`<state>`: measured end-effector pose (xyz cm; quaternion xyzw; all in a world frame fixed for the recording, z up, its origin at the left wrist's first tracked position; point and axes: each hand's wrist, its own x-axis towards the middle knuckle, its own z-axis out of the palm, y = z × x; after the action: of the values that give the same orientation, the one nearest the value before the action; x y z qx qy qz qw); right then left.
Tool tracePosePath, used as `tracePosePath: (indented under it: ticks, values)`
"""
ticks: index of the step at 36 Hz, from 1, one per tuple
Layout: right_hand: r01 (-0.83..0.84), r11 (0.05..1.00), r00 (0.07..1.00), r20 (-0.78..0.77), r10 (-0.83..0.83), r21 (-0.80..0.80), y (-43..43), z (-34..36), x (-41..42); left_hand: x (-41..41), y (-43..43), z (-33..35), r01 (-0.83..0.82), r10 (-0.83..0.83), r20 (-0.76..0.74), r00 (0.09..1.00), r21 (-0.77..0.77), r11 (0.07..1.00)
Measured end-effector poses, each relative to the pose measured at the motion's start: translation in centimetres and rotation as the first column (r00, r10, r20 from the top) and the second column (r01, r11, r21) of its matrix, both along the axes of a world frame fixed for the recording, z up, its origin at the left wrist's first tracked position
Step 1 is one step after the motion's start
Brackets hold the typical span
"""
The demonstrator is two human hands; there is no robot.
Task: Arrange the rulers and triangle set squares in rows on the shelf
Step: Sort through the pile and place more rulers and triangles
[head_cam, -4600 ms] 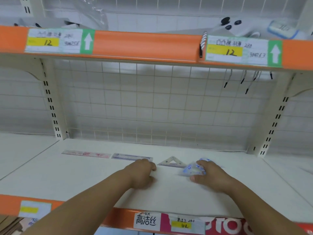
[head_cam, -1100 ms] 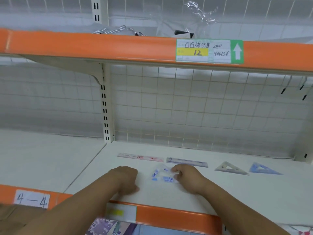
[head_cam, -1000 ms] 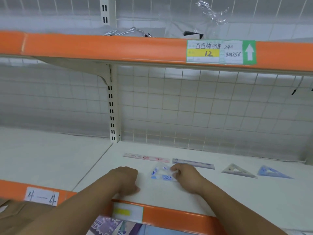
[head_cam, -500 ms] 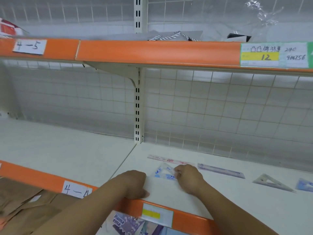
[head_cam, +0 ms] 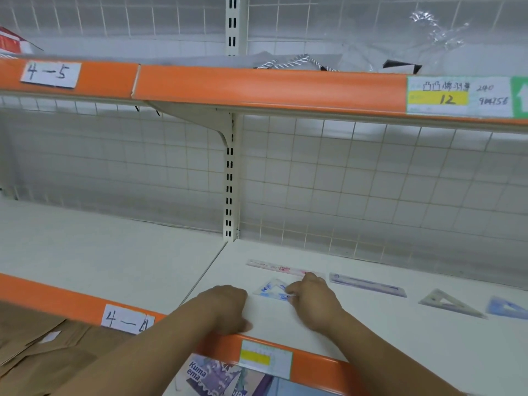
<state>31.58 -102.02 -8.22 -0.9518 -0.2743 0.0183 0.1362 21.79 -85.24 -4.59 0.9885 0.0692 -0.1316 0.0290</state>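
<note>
- Your right hand (head_cam: 313, 305) pinches the clear triangle (head_cam: 270, 290), which lies flat on the shelf (head_cam: 385, 344), just near of the pink ruler (head_cam: 278, 268).
- Your left hand (head_cam: 227, 308) is a fist holding nothing, resting at the near edge.
- Further right lie a purple ruler (head_cam: 367, 284) and a grey triangle (head_cam: 448, 305).

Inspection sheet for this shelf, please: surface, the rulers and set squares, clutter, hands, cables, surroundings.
Surface: white shelf with an orange front edge.
Job's things: pink ruler, purple ruler, grey set square and blue set square in one back row; clear set square in front of the pink ruler.
Clutter: nothing seen.
Hands: right hand pinches the clear set square; left hand, fingers curled, rests by the front edge.
Cables: striped cord on the upper shelf.
Surroundings: wire grid behind; brown paper bags lower left.
</note>
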Motion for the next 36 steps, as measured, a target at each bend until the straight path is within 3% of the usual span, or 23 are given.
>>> tracePosePath:
  ticks: [11,19,36]
  values:
    - [0.017,1.000,0.999,0.045,-0.018,0.021,-0.5,0.4,-1.6,-0.1,-0.1,-0.1,0.034,-0.035,0.041,0.999,0.014,0.999]
    - [0.078,0.997,0.983,0.168,-0.073,-0.020,-2.5,1.1,-3.5,0.7,-2.1,-0.5,0.106,-0.109,0.090,0.990,0.038,0.994]
    - [0.255,0.967,0.955,0.150,-0.256,0.030,-14.1,2.6,-6.4,1.6,-13.1,0.6,0.313,-0.316,0.125,0.941,0.040,0.949]
